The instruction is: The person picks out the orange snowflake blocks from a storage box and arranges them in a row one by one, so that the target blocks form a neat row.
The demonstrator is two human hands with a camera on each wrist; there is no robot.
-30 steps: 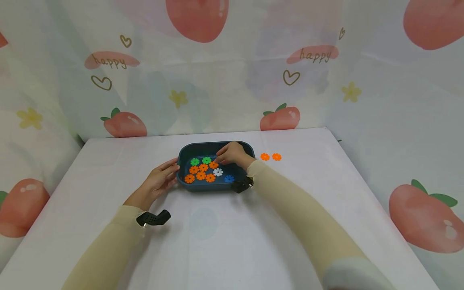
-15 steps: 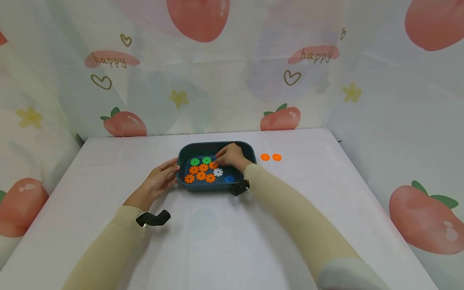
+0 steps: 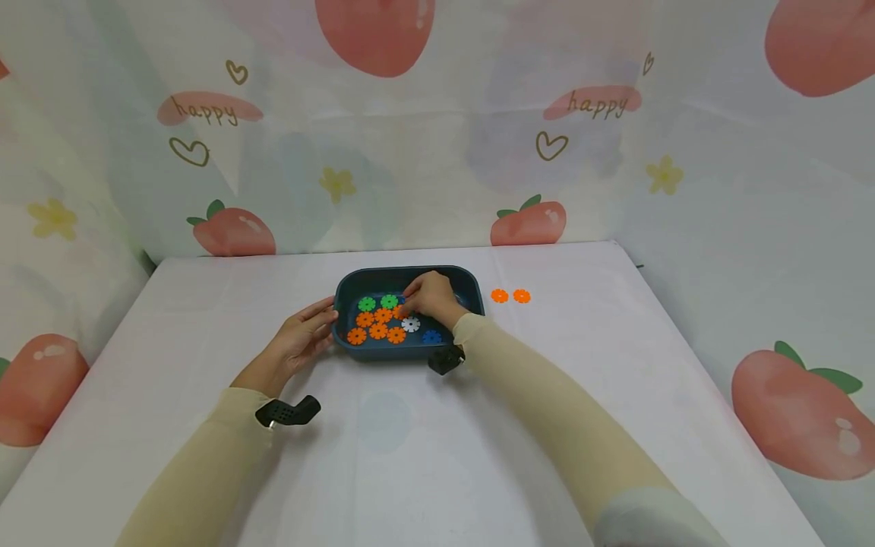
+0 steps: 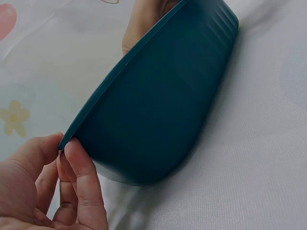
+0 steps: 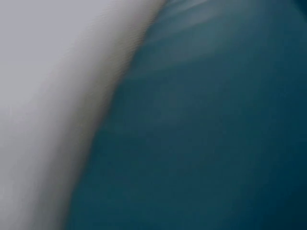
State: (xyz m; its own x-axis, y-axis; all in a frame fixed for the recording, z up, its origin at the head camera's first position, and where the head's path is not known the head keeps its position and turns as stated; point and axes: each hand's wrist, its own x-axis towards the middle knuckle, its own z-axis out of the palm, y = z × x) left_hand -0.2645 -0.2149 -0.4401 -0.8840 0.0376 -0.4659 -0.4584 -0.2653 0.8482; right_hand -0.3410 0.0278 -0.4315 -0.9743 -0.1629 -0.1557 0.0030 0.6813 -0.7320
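Note:
A dark teal plastic tray (image 3: pixel 383 354) with rounded corners stands on the white table. My left hand (image 3: pixel 298 343) pinches its left rim between thumb and fingers, clearest in the left wrist view, where the tray's outer wall (image 4: pixel 144 115) fills the middle. Inside lie flat notched plastic discs: several orange ones (image 3: pixel 378 330), two green discs (image 3: pixel 388 301), a white disc (image 3: pixel 410 325) and a blue disc (image 3: pixel 431 336). My right hand (image 3: pixel 432 295) reaches into the tray, fingertips down at an orange disc (image 3: pixel 399 312) that they partly cover. Whether they grip it is hidden.
Two orange discs (image 3: pixel 510 296) lie side by side on the white tabletop (image 3: pixel 410 456), right of the tray. A printed cloth with fruit and hearts hangs behind and at both sides. The right wrist view has only the tray's outer wall (image 5: pixel 182 134), blurred, and white cloth.
My right hand has shifted slightly left inside the tray, covering more of the orange disc at its fingertips. My left hand and the tray stay in place.

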